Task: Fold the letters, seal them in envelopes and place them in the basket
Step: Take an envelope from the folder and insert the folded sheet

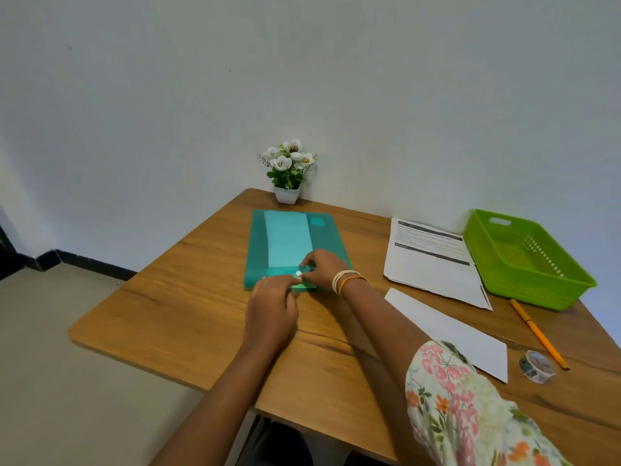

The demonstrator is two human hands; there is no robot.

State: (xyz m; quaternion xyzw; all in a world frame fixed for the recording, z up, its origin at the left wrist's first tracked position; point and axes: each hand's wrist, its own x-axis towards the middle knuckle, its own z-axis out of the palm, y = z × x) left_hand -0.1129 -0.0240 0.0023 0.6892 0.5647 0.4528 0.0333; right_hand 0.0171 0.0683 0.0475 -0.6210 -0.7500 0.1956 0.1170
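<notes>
Working at frame centre: both hands meet at the near edge of a teal folder [289,250] on a wooden table [188,317].
Left hand [272,311]: fingers curled, tips pressed down on the folder's near edge, close against the right hand.
Right hand [324,269]: fingers bent and drawn narrow, pinching at a small white snap [298,273] on the folder flap; bangles [346,280] on the wrist.
Folder contents: a paler sheet [287,240] shows through the cover.
Letters [433,260]: a printed stack lies flat, right of centre, just beside the basket.
Envelope [450,334]: white, lying flat at lower right, near the floral sleeve [470,408], untouched.
Basket [571,290]: green plastic, at the right edge of the frame, against the wall.
Pencil [537,334]: orange, lying between basket and tape.
Tape [537,366]: a small roll, just right of the envelope's near corner.
Plant [289,169]: white flowers in a white pot, upper centre of the table, beyond the folder.
</notes>
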